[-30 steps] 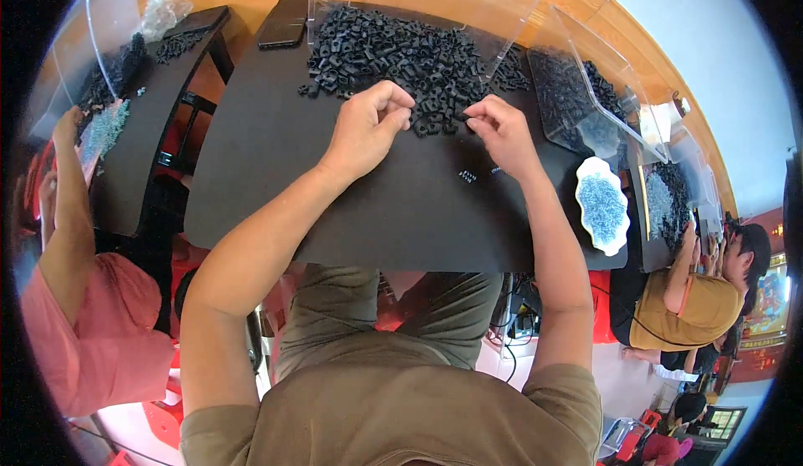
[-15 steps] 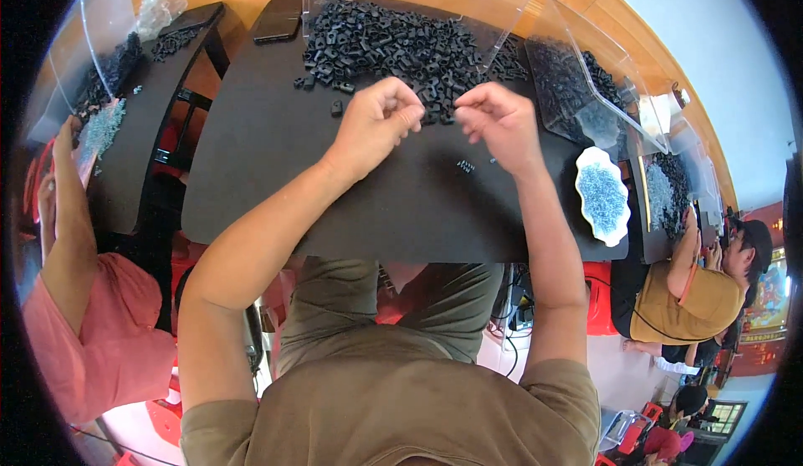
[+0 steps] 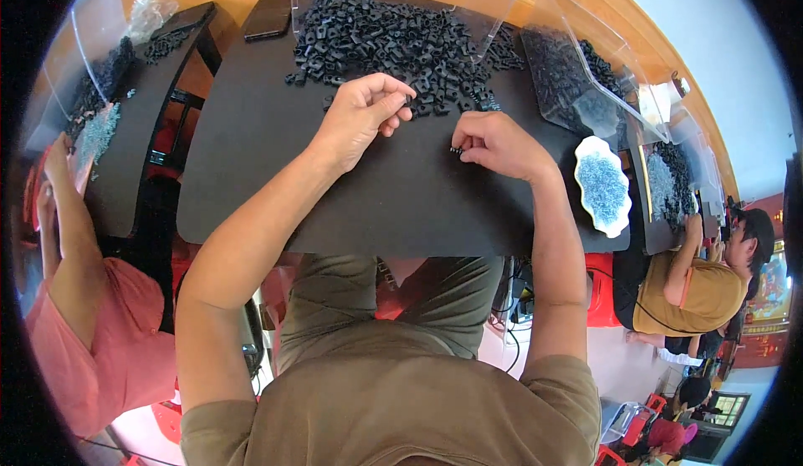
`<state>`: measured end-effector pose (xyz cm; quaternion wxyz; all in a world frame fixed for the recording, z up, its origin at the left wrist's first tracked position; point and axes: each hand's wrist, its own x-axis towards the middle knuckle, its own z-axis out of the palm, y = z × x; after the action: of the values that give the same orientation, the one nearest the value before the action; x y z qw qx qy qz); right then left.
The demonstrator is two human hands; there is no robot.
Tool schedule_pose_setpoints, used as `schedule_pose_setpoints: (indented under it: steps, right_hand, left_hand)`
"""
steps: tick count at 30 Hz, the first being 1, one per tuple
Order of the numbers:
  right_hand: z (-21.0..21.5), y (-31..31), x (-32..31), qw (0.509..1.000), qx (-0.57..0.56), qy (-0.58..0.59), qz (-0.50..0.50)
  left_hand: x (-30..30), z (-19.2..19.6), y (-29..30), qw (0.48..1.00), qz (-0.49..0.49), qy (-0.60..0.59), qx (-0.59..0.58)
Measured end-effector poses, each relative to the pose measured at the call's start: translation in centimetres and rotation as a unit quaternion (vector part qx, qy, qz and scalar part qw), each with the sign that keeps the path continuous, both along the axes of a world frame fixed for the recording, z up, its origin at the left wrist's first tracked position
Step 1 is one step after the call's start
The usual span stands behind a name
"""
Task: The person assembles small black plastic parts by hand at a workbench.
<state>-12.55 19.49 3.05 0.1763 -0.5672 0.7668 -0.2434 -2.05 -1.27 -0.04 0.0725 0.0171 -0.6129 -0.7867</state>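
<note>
Toward the far edge of the tabletop point(image 3: 360, 215) lies a heap of black parts point(image 3: 376, 43); just nearer, the left hand point(image 3: 364, 121) pinches one black piece point(image 3: 410, 99), the right hand point(image 3: 499, 144) a tiny spring point(image 3: 457, 150), best gripped lightly.

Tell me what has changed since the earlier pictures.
The right hand has drawn back from the black pile, toward the near side of the table, and now seems to pinch the small coils that lay loose there. The left hand stays by the pile, seemingly pinching a black piece. The white dish stays put.
</note>
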Motion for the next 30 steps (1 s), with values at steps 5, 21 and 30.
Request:
schedule_pose_setpoints:
  steps: [5,21,30]
  right_hand:
    - [-0.5,-0.1,-0.6,0.995,-0.052,0.005,-0.088]
    - [-0.4,-0.6,0.0,0.982,-0.114,0.053,-0.140]
    - [-1.1,-0.6,-0.7,0.975,-0.146,0.107,-0.126]
  left_hand:
    - [0.0,-0.2,-0.1,1.000,-0.013,-0.005,0.007]
    - [-0.1,-0.7,-0.2,0.997,-0.025,-0.003,0.075]
    - [0.0,-0.6,-0.2,0.994,-0.043,-0.005,0.100]
